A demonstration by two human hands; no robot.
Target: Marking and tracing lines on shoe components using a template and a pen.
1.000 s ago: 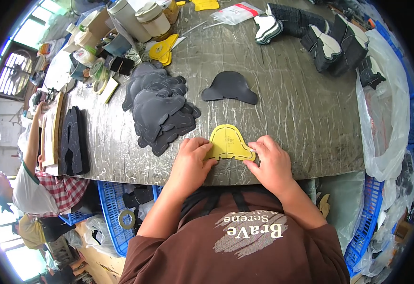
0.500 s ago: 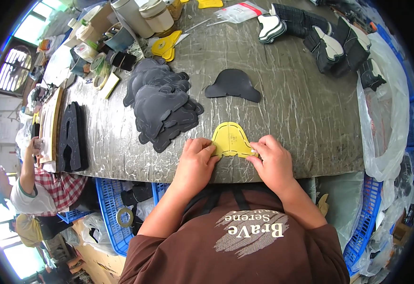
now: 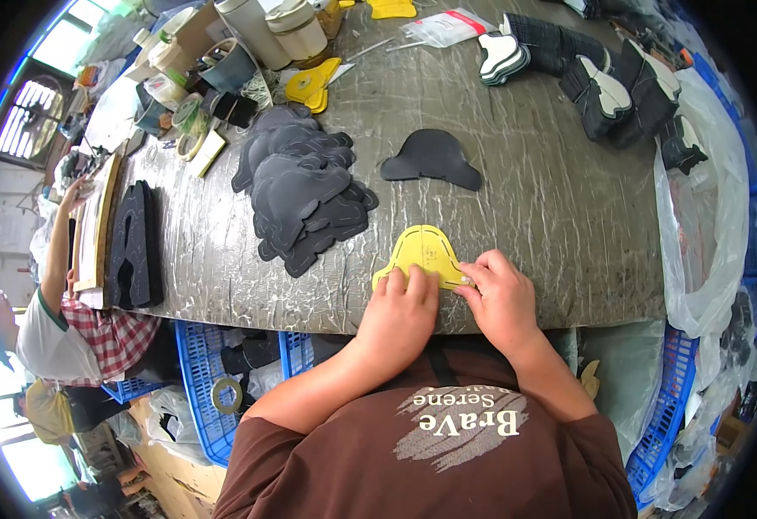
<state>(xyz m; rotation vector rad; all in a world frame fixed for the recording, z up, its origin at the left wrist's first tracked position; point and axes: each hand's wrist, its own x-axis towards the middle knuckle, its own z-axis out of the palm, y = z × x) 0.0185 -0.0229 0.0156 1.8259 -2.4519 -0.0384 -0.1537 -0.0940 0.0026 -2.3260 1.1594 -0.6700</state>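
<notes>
A yellow template (image 3: 423, 248) with dark slots along its edge lies on the worktable near its front edge. My right hand (image 3: 505, 296) pinches the template's right corner between thumb and fingers. Across its lower left part rest the fingers of my left hand (image 3: 398, 313), stretched out and pressing down, which hide that edge; the thumb is out of sight. Whether a black piece lies under the template I cannot tell. Beyond it sits a single black cut piece (image 3: 431, 157), and to the left a heap of similar black pieces (image 3: 302, 195).
Stacks of black pieces with white tops (image 3: 603, 97) stand at the far right by a clear plastic bag (image 3: 702, 225). Yellow templates (image 3: 313, 84), tubs and a jar (image 3: 296, 30) are at the far left. A co-worker (image 3: 67, 346) works at the left; blue crates (image 3: 205, 389) sit below the table.
My left hand has let go of the template's left corner and moved right, laying its fingers over the lower edge. My right hand keeps its pinch. The co-worker's arm has reached farther forward.
</notes>
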